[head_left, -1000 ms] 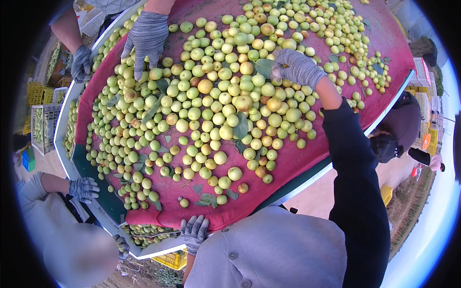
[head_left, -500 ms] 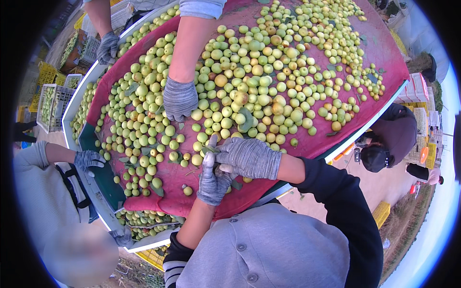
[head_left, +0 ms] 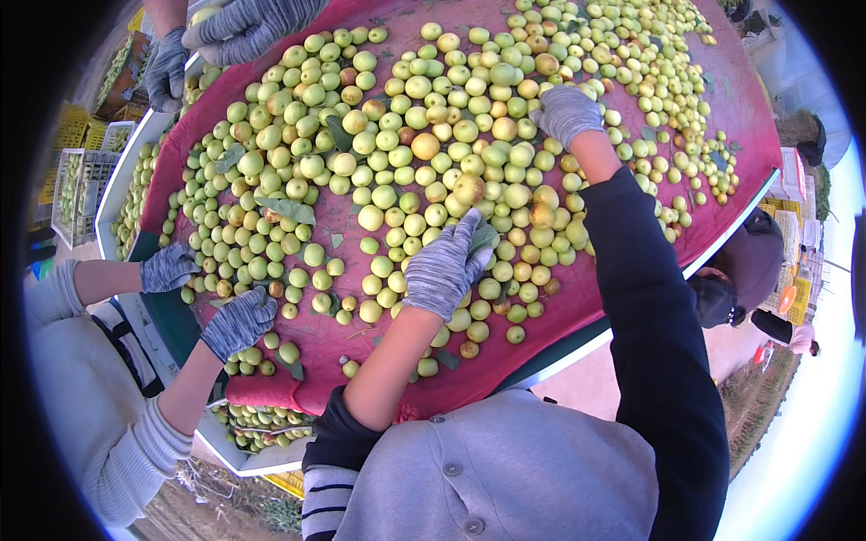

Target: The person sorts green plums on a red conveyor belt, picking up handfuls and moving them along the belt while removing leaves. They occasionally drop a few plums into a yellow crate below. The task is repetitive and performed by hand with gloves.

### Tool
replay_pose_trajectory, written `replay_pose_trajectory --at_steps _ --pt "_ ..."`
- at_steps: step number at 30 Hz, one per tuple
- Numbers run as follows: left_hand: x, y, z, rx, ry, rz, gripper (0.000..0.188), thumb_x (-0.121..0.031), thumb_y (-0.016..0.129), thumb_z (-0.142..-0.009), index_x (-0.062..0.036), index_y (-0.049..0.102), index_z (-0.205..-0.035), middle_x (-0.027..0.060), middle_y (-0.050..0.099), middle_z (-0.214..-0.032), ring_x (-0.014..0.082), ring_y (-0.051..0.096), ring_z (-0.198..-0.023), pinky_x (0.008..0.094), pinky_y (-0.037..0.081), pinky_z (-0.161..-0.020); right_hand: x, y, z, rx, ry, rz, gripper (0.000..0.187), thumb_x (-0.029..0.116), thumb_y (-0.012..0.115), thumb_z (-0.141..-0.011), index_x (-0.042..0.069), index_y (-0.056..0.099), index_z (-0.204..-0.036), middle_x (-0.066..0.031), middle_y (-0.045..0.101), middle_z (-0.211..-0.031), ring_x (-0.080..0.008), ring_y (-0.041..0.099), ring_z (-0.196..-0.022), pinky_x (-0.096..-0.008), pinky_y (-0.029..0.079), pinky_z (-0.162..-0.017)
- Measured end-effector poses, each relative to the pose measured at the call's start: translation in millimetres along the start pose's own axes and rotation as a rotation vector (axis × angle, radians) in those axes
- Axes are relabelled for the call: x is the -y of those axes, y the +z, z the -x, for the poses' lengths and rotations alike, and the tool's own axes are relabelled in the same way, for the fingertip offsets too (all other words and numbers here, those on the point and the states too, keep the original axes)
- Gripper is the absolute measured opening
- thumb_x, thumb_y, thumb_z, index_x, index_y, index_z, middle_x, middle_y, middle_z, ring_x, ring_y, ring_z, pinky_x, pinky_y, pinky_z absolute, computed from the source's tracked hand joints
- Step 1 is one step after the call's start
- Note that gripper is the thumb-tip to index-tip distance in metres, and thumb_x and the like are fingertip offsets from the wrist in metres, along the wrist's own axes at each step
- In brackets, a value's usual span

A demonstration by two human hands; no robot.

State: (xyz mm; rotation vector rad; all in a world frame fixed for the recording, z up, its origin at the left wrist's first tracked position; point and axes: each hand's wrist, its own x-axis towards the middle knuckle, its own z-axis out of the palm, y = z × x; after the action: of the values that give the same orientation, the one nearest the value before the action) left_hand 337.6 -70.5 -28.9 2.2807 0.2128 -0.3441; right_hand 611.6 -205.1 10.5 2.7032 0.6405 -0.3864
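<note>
Small round yellow-green fruit (head_left: 424, 144), some with brown patches, lies spread on a red cloth (head_left: 347, 216). My left hand (head_left: 442, 270), in a grey knit glove, reaches over the near fruit. Its forefinger and thumb are apart on either side of a green leaf (head_left: 484, 237); a firm grip on the leaf does not show. My right hand (head_left: 570, 117), gloved alike, is stretched farther out to the right, its back turned up. Its fingertips point left and down among the fruit and are partly hidden, so what they hold, if anything, cannot be seen.
At the left, a co-worker's two gloved hands (head_left: 239, 323) touch the fruit. Another person's gloved hands (head_left: 253, 32) are at the top left, over the sloping table's white edge (head_left: 115, 203). More leaves (head_left: 287, 210) lie about. Crates (head_left: 81, 194) stand beyond; a person in dark clothing (head_left: 753, 261) is at right.
My hands, together over a leaf near the front edge before, have parted and moved out over the fruit. The far person's arm has drawn back to the top left. The left co-worker's hand has come up.
</note>
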Motion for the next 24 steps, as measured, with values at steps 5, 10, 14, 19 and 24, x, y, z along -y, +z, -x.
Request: replay_pose_trajectory --at_steps 5,10,14,19,24 --pt "-13 6 -17 0.155 0.052 -0.423 0.045 -0.017 0.057 -0.088 -0.0119 0.047 -0.131 0.0163 0.06 -0.107 0.0294 0.067 -0.087 0.0437 0.056 -0.067 9 20 -6 -0.035 -0.002 0.07 0.039 0.034 0.069 -0.083 0.006 0.065 -0.111 -0.0136 0.065 -0.114 -0.0295 0.062 -0.109 -0.0431 0.054 -0.085" --pt "7 3 11 0.162 0.097 -0.274 0.024 -0.015 0.055 -0.09 -0.0116 0.059 -0.113 0.0116 0.061 -0.104 0.0286 0.066 -0.089 0.0413 0.055 -0.07 -6 22 19 0.006 0.007 -0.102 0.042 0.03 0.071 -0.082 0.008 0.063 -0.117 -0.0147 0.061 -0.119 -0.0295 0.058 -0.114 -0.0419 0.052 -0.09" --pt "30 -11 66 -0.111 0.158 0.082 0.02 -0.017 0.061 -0.089 -0.0096 0.062 -0.107 0.0105 0.064 -0.095 0.0282 0.065 -0.084 0.0401 0.053 -0.07 -12 22 31 -0.045 0.097 -0.342 0.049 0.031 0.069 -0.084 0.015 0.055 -0.129 -0.0127 0.059 -0.123 -0.0292 0.055 -0.119 -0.0439 0.048 -0.095" --pt "78 -34 176 -0.375 -0.099 0.492 0.013 -0.015 0.062 -0.091 -0.0038 0.061 -0.098 0.0058 0.063 -0.082 0.0148 0.059 -0.069 0.0304 0.049 -0.066 9 24 14 -0.148 -0.028 -0.195 0.039 0.025 0.065 -0.086 0.02 0.057 -0.124 -0.0112 0.057 -0.123 -0.0331 0.054 -0.118 -0.0451 0.051 -0.093" --pt "149 -29 353 -0.51 -0.314 0.364 0.018 -0.02 0.057 -0.094 -0.0017 0.058 -0.092 0.003 0.061 -0.082 0.0115 0.053 -0.068 0.0259 0.045 -0.064 13 26 17 -0.104 -0.118 0.0 0.033 0.024 0.062 -0.085 0.015 0.061 -0.118 -0.0151 0.061 -0.116 -0.0341 0.06 -0.11 -0.0455 0.051 -0.089"
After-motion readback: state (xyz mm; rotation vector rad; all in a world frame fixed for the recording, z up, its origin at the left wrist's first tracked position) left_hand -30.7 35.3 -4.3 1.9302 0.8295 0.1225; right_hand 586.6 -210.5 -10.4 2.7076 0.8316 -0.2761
